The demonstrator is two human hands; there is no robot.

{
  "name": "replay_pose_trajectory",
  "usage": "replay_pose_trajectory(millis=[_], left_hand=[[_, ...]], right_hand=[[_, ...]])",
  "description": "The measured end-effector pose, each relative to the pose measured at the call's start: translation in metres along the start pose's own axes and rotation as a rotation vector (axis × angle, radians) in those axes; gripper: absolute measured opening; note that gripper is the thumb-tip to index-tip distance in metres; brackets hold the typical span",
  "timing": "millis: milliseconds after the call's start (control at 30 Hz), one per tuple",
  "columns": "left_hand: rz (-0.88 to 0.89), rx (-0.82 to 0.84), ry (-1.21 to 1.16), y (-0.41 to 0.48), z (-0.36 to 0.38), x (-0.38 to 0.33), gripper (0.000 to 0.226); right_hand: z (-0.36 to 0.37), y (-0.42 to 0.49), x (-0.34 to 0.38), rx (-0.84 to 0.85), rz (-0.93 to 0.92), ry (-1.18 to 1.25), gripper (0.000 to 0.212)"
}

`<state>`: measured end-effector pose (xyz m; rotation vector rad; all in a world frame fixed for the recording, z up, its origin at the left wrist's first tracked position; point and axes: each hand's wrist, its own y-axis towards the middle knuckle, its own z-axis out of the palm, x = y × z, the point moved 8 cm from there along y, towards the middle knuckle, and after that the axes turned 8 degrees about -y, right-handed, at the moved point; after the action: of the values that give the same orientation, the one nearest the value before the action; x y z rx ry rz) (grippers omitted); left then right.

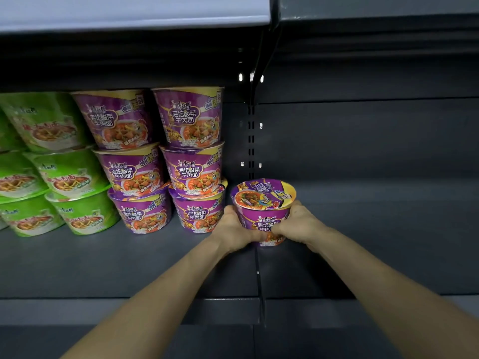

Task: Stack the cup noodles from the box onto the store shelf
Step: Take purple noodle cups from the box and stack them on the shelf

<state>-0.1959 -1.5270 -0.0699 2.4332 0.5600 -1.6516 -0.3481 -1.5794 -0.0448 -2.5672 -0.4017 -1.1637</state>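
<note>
Head view: left hand (234, 225) and right hand (298, 221) grip upright cup (263, 195), just right of purple stack (193, 161).

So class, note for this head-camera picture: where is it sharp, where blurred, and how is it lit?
Head view: sharpest on the held purple cup at centre; green cups at the left edge smeared and leaning from wide-angle distortion; shelf dim, pale strip above brightest.
</note>
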Motion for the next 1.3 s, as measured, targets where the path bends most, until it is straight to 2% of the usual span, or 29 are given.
replay_pose_trajectory(millis=[133, 433, 733, 900, 1033, 1200, 1300], left_hand=[[-0.024, -0.021, -0.022, 0.009, -0.004, 0.001, 0.096], [-0.037, -0.048, 0.03, 0.026, -0.003, -0.002, 0.106], [-0.058, -0.097, 0.106, 0.035, -0.005, 0.0, 0.095], [-0.081, -0.1, 0.117, 0.035, -0.004, -0.003, 0.099], [-0.081, -0.097, 0.164, 0.026, -0.008, -0.006, 0.087], [-0.006, -0.075, 0.422, 0.003, -0.034, -0.015, 0.039], [-0.012, -0.115, 0.486, 0.001, -0.058, -0.015, 0.03]], right_hand=[[0.0, 0.008, 0.006, 0.049, -0.009, 0.071, 0.063], [0.006, 0.03, 0.012, 0.041, -0.025, 0.115, 0.066], [0.008, 0.04, 0.013, 0.041, -0.006, 0.093, 0.063], [0.006, 0.04, 0.017, 0.034, -0.017, 0.059, 0.06], [0.007, 0.033, 0.014, 0.041, -0.034, -0.162, 0.036], [0.008, 0.01, 0.024, 0.062, -0.052, -0.548, 0.028], [0.009, 0.001, 0.038, 0.043, -0.084, -0.698, 0.018]])
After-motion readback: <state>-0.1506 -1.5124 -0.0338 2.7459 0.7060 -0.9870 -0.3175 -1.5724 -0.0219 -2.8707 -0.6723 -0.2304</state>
